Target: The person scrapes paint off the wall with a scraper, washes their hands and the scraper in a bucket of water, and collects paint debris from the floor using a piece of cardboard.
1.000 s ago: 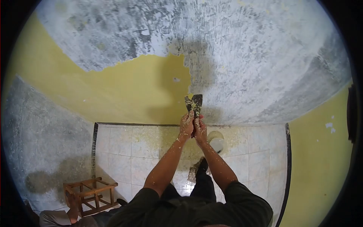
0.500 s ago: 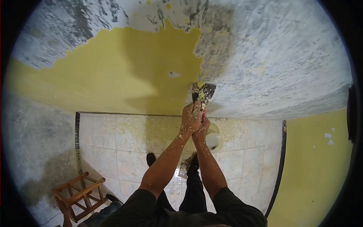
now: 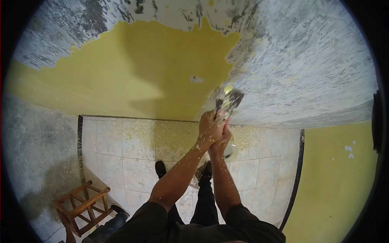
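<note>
A paint scraper [image 3: 236,97] with a wide, flake-covered blade is against the wall, at the edge between yellow paint [image 3: 182,60] and bare grey plaster [image 3: 300,77]. My left hand [image 3: 208,128] is closed at the upper part of the scraper, close to the blade. Just below and to its right, my right hand [image 3: 221,142] is wrapped round the red handle, which is mostly hidden. Paint flakes cling to both hands and forearms. The blade is partly blurred, and a yellow chip [image 3: 228,88] shows at its edge.
Paint flakes litter the tiled floor [image 3: 139,174] along the wall. A whitish round container [image 3: 231,150] stands partly behind my right forearm. A wooden stool [image 3: 83,206] is at the lower left, beside another person's leg [image 3: 106,227]. A yellow side wall [image 3: 336,178] rises at right.
Both hands and the scraper have shifted slightly right in view. The view itself has moved a little. The yellow paint's edge above the blade looks cut back into a slant, with more plaster bare.
</note>
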`<state>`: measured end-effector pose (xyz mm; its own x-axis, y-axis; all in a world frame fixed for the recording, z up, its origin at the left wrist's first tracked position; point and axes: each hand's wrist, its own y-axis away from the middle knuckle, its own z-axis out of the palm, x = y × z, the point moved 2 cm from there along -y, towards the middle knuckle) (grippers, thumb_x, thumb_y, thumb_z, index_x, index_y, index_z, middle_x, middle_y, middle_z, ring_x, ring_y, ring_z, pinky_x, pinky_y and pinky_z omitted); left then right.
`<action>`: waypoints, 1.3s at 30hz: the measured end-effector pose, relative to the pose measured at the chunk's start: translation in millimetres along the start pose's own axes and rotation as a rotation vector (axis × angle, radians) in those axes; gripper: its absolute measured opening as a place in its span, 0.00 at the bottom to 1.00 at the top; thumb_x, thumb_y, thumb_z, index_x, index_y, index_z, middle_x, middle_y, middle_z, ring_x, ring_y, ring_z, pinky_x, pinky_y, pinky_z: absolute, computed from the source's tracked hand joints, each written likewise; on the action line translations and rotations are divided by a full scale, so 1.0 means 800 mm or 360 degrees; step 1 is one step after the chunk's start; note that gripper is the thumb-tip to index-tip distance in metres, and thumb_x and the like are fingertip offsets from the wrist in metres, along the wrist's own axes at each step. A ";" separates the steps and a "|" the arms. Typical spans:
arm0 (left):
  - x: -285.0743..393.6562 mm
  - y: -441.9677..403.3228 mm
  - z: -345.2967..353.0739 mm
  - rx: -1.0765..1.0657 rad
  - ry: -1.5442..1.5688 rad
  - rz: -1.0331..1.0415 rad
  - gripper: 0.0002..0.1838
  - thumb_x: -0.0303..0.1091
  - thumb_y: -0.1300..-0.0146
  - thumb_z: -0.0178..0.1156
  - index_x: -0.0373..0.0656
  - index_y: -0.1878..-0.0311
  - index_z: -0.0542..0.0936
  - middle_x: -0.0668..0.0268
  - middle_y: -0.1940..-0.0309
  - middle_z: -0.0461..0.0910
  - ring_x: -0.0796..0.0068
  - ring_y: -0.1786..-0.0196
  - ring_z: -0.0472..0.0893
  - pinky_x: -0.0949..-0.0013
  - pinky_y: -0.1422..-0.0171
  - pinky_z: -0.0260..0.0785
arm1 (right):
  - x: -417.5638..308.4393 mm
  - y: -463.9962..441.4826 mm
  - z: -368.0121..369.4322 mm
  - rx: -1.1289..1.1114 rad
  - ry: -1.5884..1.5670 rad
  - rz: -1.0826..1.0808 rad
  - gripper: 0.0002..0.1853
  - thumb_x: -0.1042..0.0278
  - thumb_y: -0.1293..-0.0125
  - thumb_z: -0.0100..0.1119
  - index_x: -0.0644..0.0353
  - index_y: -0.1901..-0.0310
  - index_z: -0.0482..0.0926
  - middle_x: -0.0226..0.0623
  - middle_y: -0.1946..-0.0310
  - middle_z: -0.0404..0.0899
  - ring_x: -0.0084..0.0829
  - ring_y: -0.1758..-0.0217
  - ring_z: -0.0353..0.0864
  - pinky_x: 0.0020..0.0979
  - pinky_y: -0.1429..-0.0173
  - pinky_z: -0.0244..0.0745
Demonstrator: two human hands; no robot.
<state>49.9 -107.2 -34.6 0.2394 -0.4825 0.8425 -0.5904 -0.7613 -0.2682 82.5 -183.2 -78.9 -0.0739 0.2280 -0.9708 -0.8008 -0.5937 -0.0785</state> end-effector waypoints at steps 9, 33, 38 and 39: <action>0.002 0.003 0.007 0.0172 0.0344 -0.0114 0.21 0.41 0.30 0.52 0.34 0.73 0.78 0.60 0.83 0.78 0.74 0.79 0.75 0.63 0.71 0.67 | -0.010 0.006 0.003 0.0080 -0.0045 0.0099 0.24 0.55 0.22 0.44 0.69 0.68 0.75 0.28 0.78 0.74 0.17 0.73 0.64 0.28 0.67 0.65; -0.007 0.003 0.015 0.0017 0.0392 -0.0313 0.20 0.42 0.33 0.55 0.37 0.76 0.80 0.59 0.85 0.77 0.71 0.80 0.78 0.63 0.73 0.69 | 0.016 0.013 -0.012 0.0097 0.0029 0.0114 0.18 0.63 0.23 0.46 0.72 0.59 0.78 0.32 0.71 0.78 0.16 0.65 0.69 0.28 0.54 0.72; -0.012 0.002 0.038 0.0107 0.0558 -0.0306 0.21 0.41 0.32 0.55 0.34 0.75 0.80 0.63 0.85 0.78 0.74 0.81 0.76 0.67 0.75 0.67 | -0.020 -0.005 -0.003 0.0044 -0.0151 0.0232 0.22 0.57 0.21 0.42 0.71 0.61 0.77 0.26 0.73 0.77 0.15 0.70 0.67 0.27 0.64 0.70; -0.010 0.002 0.036 0.0040 0.0751 -0.0539 0.23 0.43 0.31 0.54 0.33 0.74 0.81 0.63 0.85 0.77 0.75 0.81 0.75 0.67 0.76 0.67 | -0.014 -0.001 -0.006 0.0043 -0.0144 0.0232 0.22 0.57 0.21 0.42 0.71 0.61 0.77 0.26 0.73 0.77 0.15 0.70 0.67 0.27 0.64 0.70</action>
<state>69.0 -117.2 -55.5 0.0390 0.0308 0.9988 -0.5207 -0.8525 0.0466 87.1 -189.2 -69.2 -0.2426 0.2107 -0.9470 -0.7935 -0.6047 0.0688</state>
